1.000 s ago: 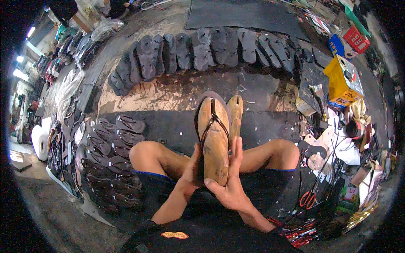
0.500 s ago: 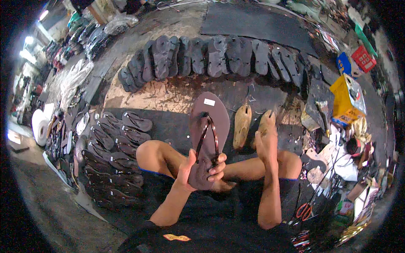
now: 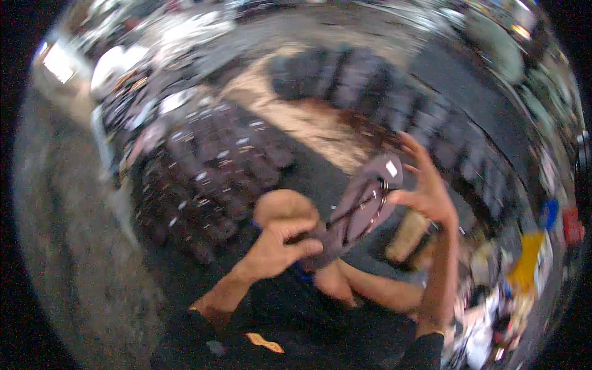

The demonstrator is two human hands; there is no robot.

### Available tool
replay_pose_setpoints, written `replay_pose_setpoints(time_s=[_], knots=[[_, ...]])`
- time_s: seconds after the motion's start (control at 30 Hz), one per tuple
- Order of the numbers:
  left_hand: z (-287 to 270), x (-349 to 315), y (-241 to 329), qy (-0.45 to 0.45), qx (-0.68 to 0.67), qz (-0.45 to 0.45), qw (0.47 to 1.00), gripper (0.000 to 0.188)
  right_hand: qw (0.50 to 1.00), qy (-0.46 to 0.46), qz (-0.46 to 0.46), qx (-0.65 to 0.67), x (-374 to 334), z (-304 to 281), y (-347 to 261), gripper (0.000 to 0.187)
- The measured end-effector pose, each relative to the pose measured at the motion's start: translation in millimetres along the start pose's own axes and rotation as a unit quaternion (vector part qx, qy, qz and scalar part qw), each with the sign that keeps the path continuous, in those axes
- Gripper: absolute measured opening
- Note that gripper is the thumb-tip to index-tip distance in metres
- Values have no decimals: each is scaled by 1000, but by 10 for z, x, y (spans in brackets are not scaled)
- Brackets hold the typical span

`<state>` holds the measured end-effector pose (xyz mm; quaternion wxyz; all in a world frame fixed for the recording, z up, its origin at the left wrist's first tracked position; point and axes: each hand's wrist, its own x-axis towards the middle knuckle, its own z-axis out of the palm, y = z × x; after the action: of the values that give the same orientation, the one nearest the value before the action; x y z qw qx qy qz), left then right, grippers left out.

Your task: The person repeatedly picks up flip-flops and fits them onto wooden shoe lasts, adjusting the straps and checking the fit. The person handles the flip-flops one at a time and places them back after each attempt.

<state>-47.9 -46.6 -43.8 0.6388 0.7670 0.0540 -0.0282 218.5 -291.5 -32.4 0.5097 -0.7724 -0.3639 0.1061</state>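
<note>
A brown flip-flop (image 3: 372,200) with a shiny dark thong strap and a small white sticker near its toe is held tilted in front of me, toe up to the right. My left hand (image 3: 271,250) is closed on its heel end, thumb and fingers on either side. At the toe end my right hand (image 3: 428,191) has its fingers spread, the thumb tip against or close beside the edge; blur hides the exact contact. Below the right hand lies a tan wooden shoe last (image 3: 408,237), partly covered by the arm.
Many dark flip-flops (image 3: 209,166) lie in rows at the left. A curved row of dark soles (image 3: 364,80) stands behind, by a black sheet (image 3: 468,86). A yellow box (image 3: 526,262) and scattered scraps sit at the right. My bent knee (image 3: 285,208) is beside the left hand.
The view has turned left. The flip-flop has gone from upright to tilted right. My right hand has left the wooden last and come up to the toe; my left hand still holds the heel.
</note>
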Motion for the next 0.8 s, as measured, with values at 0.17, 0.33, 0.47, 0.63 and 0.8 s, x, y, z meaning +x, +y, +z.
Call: replay_pose_setpoints(time_s=[0.17,0.33,0.47,0.63,0.8], knots=[[-1509,78,-389,458,-118,-66,879,35,858,175,49,-480,395,-96,1955,92],[-2653,-78,-1644,563,-240,-67,788,39,837,155,38,-523,551,-234,2250,70],[-3089,144,-2327,573,-306,-45,759,41,865,285,-13,-413,382,-789,2137,45],[-2279,14,-2088,575,-368,-2,731,46,857,453,29,-243,-989,-1438,1041,46],[-146,286,-192,261,-238,120,928,53,789,431,239,366,-1809,117,-101,56]])
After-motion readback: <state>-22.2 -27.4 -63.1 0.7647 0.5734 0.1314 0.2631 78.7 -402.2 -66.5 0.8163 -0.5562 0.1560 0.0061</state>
